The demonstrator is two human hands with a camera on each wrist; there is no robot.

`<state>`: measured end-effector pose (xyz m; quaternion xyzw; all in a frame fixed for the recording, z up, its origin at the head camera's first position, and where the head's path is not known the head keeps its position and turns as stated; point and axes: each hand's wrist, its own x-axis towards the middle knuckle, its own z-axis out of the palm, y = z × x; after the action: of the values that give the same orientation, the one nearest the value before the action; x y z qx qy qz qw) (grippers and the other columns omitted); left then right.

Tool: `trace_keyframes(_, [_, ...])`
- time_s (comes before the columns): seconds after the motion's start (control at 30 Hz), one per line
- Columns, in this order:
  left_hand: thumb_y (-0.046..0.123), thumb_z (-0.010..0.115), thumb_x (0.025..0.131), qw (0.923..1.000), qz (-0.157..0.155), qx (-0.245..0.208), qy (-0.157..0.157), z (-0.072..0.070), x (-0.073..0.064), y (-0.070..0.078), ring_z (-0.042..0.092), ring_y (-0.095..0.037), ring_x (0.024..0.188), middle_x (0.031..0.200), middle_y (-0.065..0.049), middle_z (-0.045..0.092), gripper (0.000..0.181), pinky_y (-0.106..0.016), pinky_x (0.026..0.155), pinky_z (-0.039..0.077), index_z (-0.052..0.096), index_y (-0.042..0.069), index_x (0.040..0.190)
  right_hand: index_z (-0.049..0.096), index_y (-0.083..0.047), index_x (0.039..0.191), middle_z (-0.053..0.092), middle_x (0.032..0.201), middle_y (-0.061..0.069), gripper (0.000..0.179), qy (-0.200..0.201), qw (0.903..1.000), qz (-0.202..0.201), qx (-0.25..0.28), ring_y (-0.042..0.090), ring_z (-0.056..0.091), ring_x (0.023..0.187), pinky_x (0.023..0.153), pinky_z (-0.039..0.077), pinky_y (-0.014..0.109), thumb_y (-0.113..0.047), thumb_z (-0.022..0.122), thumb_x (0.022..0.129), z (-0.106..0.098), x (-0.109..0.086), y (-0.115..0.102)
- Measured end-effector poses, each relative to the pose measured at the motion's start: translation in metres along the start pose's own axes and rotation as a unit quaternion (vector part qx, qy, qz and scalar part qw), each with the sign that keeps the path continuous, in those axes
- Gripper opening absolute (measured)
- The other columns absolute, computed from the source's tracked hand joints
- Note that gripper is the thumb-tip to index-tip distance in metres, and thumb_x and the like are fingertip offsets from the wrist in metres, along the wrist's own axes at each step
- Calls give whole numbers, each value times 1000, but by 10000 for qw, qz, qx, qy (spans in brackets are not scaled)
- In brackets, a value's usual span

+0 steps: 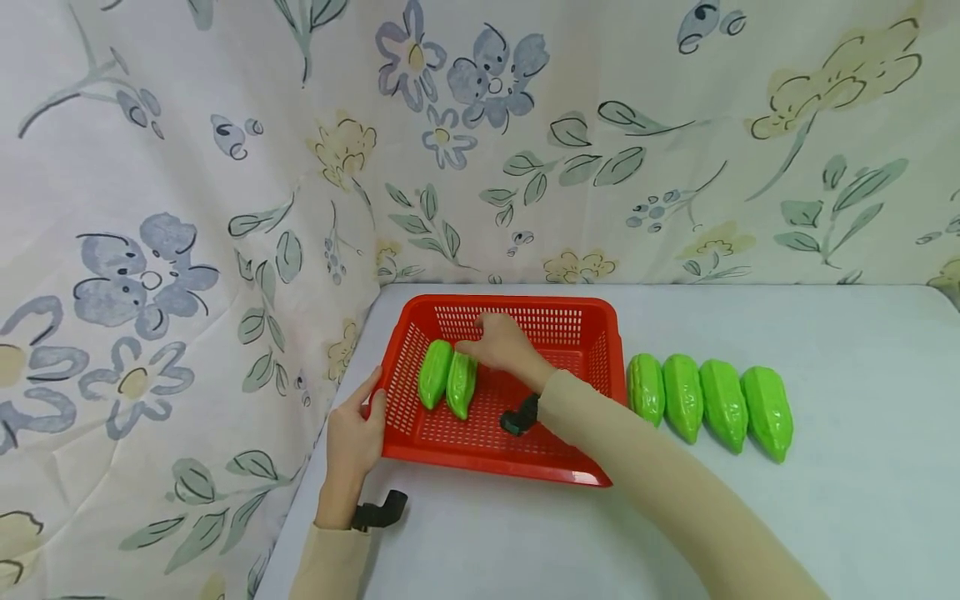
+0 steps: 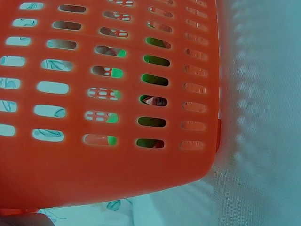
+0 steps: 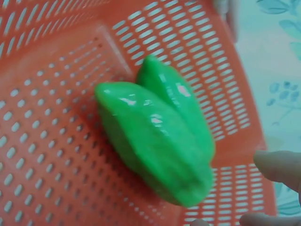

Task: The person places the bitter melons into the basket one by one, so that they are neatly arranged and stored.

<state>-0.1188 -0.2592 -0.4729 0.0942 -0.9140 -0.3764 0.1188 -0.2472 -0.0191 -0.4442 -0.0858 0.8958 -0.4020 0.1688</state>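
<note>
From the head view we see our left hand on the near left corner of the red basket, thumb over the rim and fingers curled under the edge, so it grips the basket wall; the left wrist camera is pressed close to that slotted red wall and shows green through the slots, but nothing of the fingers themselves. Our right hand reaches into the basket from the right, its fingers bent down onto the far end of the second gourd. Whether it pinches that gourd or only touches it we cannot tell, since the right wrist view shows just two fingertips at the frame's lower right, close to the gourd's end and slightly apart from it. That gourd lies on the basket floor, touching the first gourd along its side; the two lie parallel in the left half of the basket, and in the right wrist view the first gourd shows behind the second. Outside the basket, just to the right of it, four more green gourds lie in a close row on the pale table. A flowered cloth hangs behind and to the left.
</note>
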Motion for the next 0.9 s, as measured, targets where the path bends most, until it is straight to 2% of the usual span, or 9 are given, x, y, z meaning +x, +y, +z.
trace_keyframes(0.17, [26,54,107,10000,11,-28,32,0,0,0,64,-20,59,99,-22,77,44,-25,49,52,58,22,151,54,-3,148,67,136,17,68,-7,9996,-148,244,34,76,74,76,58,34,-42,73,96,-14,-7,-4])
trace_keyframes(0.3, [26,54,107,10000,-6,-47,2,0,0,0,64,-21,59,99,-22,77,44,-26,50,52,58,21,151,55,-5,147,72,117,13,67,-1,9993,-199,326,34,76,76,72,57,33,-44,73,95,-22,-14,-6])
trace_keyframes(0.63, [27,53,107,10000,-21,-40,-37,-1,0,1,65,-21,60,97,-22,77,45,-25,50,52,57,21,151,56,-5,146,70,89,8,64,-71,9994,-239,250,33,75,75,65,53,31,-42,72,96,-27,-25,-5])
trace_keyframes(0.73, [27,53,107,10000,-11,-57,-38,-1,0,1,64,-22,58,91,-21,77,45,-26,50,52,57,20,151,56,-5,146,68,92,7,65,-99,9990,-287,325,32,75,76,63,54,30,-42,73,95,-32,-28,-3])
trace_keyframes(0.9, [28,53,107,9999,-78,-68,-71,-1,-1,0,64,-22,57,86,-19,76,45,-27,50,53,57,23,152,58,-4,143,66,106,11,64,-106,9984,-355,437,34,74,77,62,57,30,-41,74,94,-46,-37,3])
